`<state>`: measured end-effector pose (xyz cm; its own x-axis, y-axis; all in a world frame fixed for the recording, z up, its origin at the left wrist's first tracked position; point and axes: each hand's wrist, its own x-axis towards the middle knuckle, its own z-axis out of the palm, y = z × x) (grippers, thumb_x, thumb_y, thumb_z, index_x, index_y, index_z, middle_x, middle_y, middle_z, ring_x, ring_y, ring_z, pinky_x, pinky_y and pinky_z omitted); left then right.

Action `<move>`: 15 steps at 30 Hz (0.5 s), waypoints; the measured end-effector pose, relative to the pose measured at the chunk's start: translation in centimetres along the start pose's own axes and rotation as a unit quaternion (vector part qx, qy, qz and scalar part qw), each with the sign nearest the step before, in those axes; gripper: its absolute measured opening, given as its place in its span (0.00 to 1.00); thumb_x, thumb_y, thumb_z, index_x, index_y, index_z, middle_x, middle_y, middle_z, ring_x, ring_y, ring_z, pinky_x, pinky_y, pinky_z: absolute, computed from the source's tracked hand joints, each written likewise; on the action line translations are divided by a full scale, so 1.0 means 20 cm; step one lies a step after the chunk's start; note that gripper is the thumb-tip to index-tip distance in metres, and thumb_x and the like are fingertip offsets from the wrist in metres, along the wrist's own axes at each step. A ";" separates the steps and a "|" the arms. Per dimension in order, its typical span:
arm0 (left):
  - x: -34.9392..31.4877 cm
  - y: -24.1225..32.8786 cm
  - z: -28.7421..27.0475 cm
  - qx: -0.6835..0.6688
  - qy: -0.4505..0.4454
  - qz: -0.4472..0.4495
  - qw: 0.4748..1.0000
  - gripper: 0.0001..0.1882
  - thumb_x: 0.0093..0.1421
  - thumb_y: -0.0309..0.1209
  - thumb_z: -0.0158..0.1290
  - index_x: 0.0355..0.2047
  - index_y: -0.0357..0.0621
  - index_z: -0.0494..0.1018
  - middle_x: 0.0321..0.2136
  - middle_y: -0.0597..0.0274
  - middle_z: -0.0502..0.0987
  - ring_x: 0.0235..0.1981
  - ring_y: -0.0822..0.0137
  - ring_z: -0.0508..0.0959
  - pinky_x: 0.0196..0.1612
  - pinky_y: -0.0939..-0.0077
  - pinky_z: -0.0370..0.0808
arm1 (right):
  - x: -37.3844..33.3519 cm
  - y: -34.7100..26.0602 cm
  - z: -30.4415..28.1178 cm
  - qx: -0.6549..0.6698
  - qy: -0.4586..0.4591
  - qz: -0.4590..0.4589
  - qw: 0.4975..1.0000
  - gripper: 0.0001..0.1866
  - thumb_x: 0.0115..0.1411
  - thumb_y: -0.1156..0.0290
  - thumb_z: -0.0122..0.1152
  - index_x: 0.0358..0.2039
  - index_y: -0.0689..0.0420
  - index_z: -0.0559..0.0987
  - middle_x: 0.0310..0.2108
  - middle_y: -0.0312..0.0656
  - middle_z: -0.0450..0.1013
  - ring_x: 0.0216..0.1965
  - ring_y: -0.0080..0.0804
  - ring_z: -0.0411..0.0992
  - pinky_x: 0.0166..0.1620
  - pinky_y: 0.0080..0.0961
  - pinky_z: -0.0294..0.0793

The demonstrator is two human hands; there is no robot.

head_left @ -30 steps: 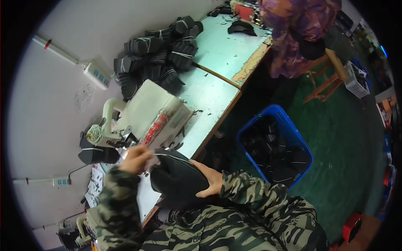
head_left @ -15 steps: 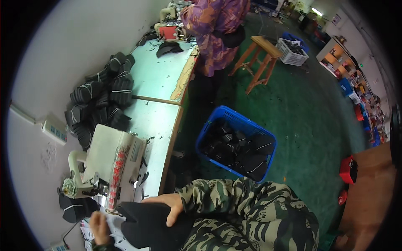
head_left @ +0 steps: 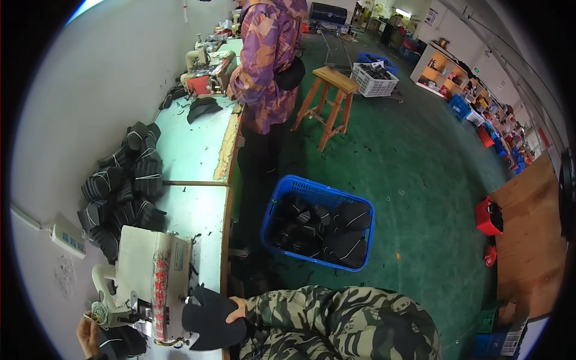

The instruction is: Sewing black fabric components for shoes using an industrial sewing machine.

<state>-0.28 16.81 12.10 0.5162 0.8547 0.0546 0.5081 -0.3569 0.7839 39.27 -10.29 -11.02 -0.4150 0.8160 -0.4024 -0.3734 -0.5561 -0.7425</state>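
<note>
Over the table's front edge, just beside the sewing machine (head_left: 141, 258), here's the black bundle (head_left: 210, 321), flat face up, and my right hand (head_left: 239, 310) is clamped on its right-hand side, thumb across the top. Whether its underside meets the table (head_left: 201, 210), I can't tell. Over to my left hand (head_left: 89, 336): fingertips right up at the pale cord coil (head_left: 101, 315) on the machine; pinched together on a strand or a little apart, too small to call!

Handling? Light, I'd judge, matte and hardly slippery, bendy rather than stiff, nothing fragile; loose layers could fan out, so the broad side, thumb above and fingers beneath, looks the place to hold.

Now the count! One bundle in my grip, layers uncountable from above. One coil. Two sewing machines: mine, plus a far one (head_left: 207, 75) by the co-worker (head_left: 270, 54), the only other person I clearly see. Roughly nine in the pile of tied bundles (head_left: 123, 186) along the wall, overlaps making that shaky. One blue basket (head_left: 324, 191) on the floor, its black pieces (head_left: 345, 246) too jumbled to number. One wooden stool (head_left: 337, 80), one white crate (head_left: 375, 88) behind it.
</note>
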 end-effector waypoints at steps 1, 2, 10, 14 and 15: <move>0.00 -0.03 0.01 0.031 0.011 0.051 0.998 0.05 0.59 0.27 0.46 0.30 0.38 0.68 0.23 0.72 0.68 0.23 0.79 0.65 0.27 0.85 0.61 | 0.00 -0.01 0.04 -0.026 -0.008 0.015 0.999 0.51 0.36 0.57 0.72 0.55 0.69 0.56 0.50 0.53 0.63 0.54 0.39 0.62 0.54 0.32 0.61; 0.01 -0.06 0.00 0.029 0.011 0.054 0.998 0.05 0.59 0.27 0.46 0.30 0.38 0.68 0.23 0.72 0.68 0.23 0.79 0.65 0.27 0.85 0.61 | -0.01 -0.03 0.06 -0.038 -0.013 0.014 0.999 0.51 0.36 0.56 0.71 0.55 0.68 0.56 0.50 0.54 0.63 0.54 0.39 0.61 0.54 0.32 0.61; 0.10 0.06 0.08 0.110 0.014 -0.033 0.993 0.04 0.49 0.22 0.50 0.20 0.41 0.66 0.16 0.71 0.65 0.18 0.80 0.63 0.20 0.83 0.60 | 0.00 -0.22 0.19 -0.100 -0.025 0.028 0.994 0.55 0.33 0.49 0.71 0.56 0.68 0.55 0.52 0.56 0.60 0.56 0.40 0.59 0.55 0.33 0.60; -0.07 0.02 0.08 0.198 0.023 -0.043 0.979 0.09 0.52 0.31 0.53 0.33 0.42 0.73 0.33 0.56 0.70 0.32 0.61 0.71 0.35 0.66 0.67 | 0.17 0.07 0.09 -0.140 0.035 0.088 0.986 0.56 0.33 0.47 0.70 0.56 0.68 0.55 0.53 0.56 0.59 0.56 0.42 0.58 0.56 0.32 0.58; -0.20 0.29 0.24 0.310 0.055 0.022 0.949 0.16 0.55 0.39 0.54 0.39 0.44 0.74 0.47 0.47 0.69 0.43 0.50 0.72 0.47 0.58 0.68 | 0.33 0.28 -0.01 -0.159 0.082 0.106 0.978 0.56 0.34 0.46 0.69 0.57 0.68 0.55 0.54 0.55 0.58 0.56 0.43 0.58 0.57 0.32 0.56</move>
<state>3.99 9.59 13.35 0.4887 0.8556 0.1708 0.8128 -0.5176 0.2673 34.67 -8.02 -18.01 -0.3075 0.7166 -0.6260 -0.0053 -0.6591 -0.7520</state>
